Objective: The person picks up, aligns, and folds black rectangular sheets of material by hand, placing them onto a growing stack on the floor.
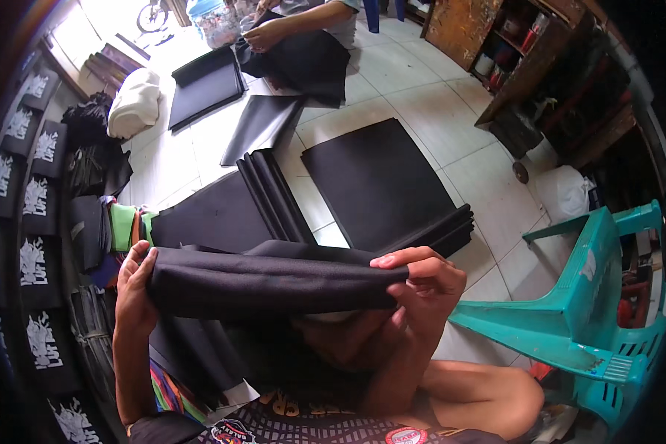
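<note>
A folded black fabric sheet [277,286] stretches sideways in front of my chest, held up off the floor. My left hand [136,286] grips its left end, thumb on the near side. At the right end my right hand [427,283] pinches the edge between thumb and fingers. Just beyond lies a stack of black fabric sheets [211,211] with a folded bundle [277,200] along its right side. Right of that, another flat black stack [377,177] has rolled or folded edges [438,233] at its near end. The held cloth hides part of the near floor.
A turquoise plastic chair [566,299] lies tipped at the right. Across the tiled floor [361,83], a person's hands [263,36] handle black fabric [305,64] beside another stack [208,83]. Printed black pieces [36,261] line the left. A wooden cabinet [460,33] stands at back right.
</note>
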